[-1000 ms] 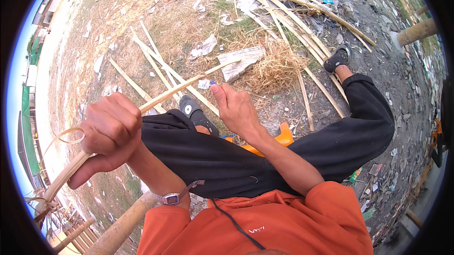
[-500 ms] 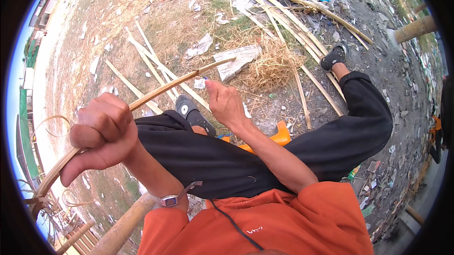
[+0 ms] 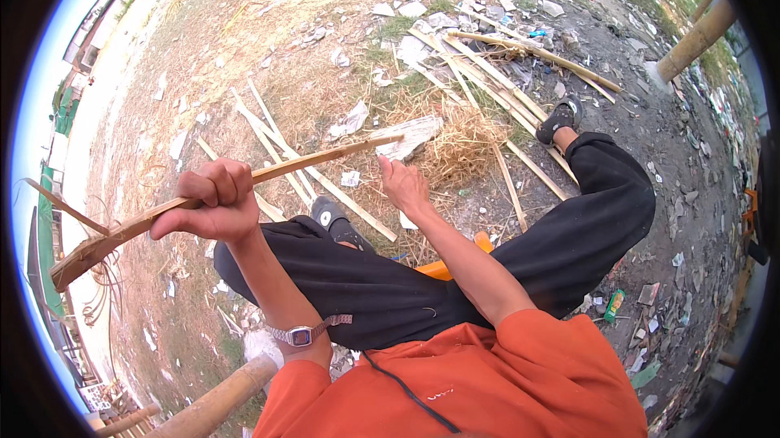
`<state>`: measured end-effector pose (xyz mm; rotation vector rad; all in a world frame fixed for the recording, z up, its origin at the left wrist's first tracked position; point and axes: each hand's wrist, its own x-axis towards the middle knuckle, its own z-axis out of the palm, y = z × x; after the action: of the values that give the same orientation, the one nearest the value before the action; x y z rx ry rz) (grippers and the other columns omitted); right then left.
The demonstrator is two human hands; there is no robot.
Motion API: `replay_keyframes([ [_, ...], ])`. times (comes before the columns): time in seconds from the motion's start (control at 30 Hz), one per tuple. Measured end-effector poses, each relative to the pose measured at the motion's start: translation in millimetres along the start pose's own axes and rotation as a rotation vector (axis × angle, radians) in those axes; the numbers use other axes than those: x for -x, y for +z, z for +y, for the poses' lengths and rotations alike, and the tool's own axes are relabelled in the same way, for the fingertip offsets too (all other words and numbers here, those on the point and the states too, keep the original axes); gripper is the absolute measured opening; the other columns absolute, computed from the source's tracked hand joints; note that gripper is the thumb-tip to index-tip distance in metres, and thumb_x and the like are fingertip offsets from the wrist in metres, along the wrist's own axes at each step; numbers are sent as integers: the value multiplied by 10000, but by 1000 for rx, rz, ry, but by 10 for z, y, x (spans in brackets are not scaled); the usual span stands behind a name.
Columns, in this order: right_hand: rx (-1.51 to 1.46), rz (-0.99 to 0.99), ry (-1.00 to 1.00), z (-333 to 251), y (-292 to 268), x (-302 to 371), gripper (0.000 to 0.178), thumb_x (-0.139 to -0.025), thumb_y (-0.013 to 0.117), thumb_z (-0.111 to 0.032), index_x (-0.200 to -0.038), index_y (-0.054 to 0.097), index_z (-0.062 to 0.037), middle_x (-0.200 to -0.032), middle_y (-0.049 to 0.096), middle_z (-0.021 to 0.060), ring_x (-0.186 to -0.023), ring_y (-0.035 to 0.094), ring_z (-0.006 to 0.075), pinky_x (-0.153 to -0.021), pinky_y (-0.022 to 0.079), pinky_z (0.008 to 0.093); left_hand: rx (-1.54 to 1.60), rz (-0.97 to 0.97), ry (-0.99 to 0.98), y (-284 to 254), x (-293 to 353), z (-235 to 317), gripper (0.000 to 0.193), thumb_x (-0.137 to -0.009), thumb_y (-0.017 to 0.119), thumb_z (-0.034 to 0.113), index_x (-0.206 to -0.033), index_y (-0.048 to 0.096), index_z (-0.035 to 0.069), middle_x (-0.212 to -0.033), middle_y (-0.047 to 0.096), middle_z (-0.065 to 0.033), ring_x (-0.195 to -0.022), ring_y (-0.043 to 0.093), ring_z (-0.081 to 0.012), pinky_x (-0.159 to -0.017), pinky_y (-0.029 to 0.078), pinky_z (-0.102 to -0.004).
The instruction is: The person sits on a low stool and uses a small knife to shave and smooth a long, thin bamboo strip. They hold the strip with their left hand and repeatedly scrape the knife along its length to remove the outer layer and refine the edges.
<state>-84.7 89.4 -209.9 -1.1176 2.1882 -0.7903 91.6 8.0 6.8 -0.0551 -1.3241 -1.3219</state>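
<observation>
My left hand [image 3: 218, 198] is wrapped round a long split bamboo strip [image 3: 321, 157], thumb along its underside. The strip slants from the lower left up to the right. Its wider end at the left carries thin curled shavings [image 3: 106, 275] and a splinter standing off it. My right hand [image 3: 404, 186] is closed just below the strip's narrow right end, with a small gap between them. Whatever it may grip is hidden by the fingers. Beneath my right forearm an orange object [image 3: 435, 269] shows in part between my legs.
Several bamboo strips [image 3: 520, 101] lie at the upper right, and more strips [image 3: 272, 133] at the left. A pale flat slab [image 3: 410, 136] lies beside a straw heap [image 3: 467, 141]. Thick bamboo poles stand at the right [image 3: 699, 40] and lower left [image 3: 215, 397]. Litter covers the ground.
The bamboo strip has swung flatter, its right end lower and its left end raised into view. Both hands have shifted, the right one slightly right and down. The view has tilted a little.
</observation>
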Motion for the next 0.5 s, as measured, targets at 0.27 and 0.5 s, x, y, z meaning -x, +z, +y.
replay_keyframes([
  [0.27,-307,-110,-111,-422,-432,-15,607,-989,312,-446,-842,653,35,-776,621,298,-794,608,470,-750,454,523,-69,129,-15,19,-52,-162,714,-744,354,821,-601,253,129,-479,138,55,-414,76,-72,-393,97,-256],
  [0.5,-278,-84,-119,-500,-256,-68,574,-992,322,-415,-753,611,20,-683,602,288,-716,603,472,-690,469,536,3,-79,13,167,-98,-199,682,-798,401,769,-581,225,146,-449,148,56,-383,88,-52,-372,57,-250],
])
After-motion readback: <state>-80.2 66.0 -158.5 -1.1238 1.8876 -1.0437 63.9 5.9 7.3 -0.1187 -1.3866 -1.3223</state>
